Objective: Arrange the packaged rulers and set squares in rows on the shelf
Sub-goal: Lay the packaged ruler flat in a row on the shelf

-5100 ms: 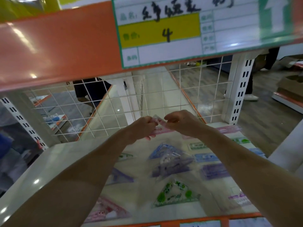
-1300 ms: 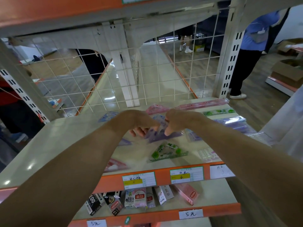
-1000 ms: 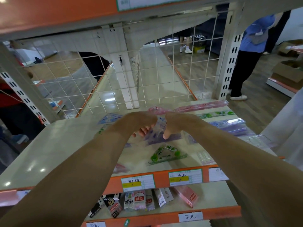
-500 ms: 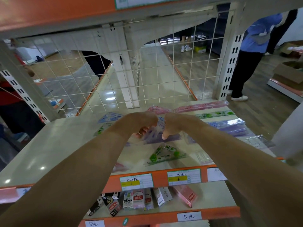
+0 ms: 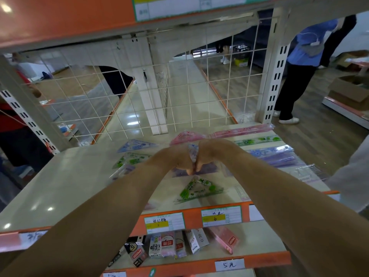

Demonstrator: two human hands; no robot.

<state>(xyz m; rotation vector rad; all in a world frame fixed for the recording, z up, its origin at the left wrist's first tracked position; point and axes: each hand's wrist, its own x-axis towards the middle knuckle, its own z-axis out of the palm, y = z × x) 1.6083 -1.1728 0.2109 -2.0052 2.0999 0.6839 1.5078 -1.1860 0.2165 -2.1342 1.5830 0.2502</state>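
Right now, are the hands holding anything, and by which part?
The left hand and right hand each pinch one side of a clear blue-printed packet; the exact spots are hidden between the hands.

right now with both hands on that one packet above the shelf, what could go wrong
1. The left hand and right hand pinch the blue-patterned packet between them; its glossy film may slip and drop onto the purple packet below.
2. The green set square lies near the front of the shelf, under the forearms; drawing back could sweep it off.
3. The clear packet seems to overhang the right end; a nudge might tip it.
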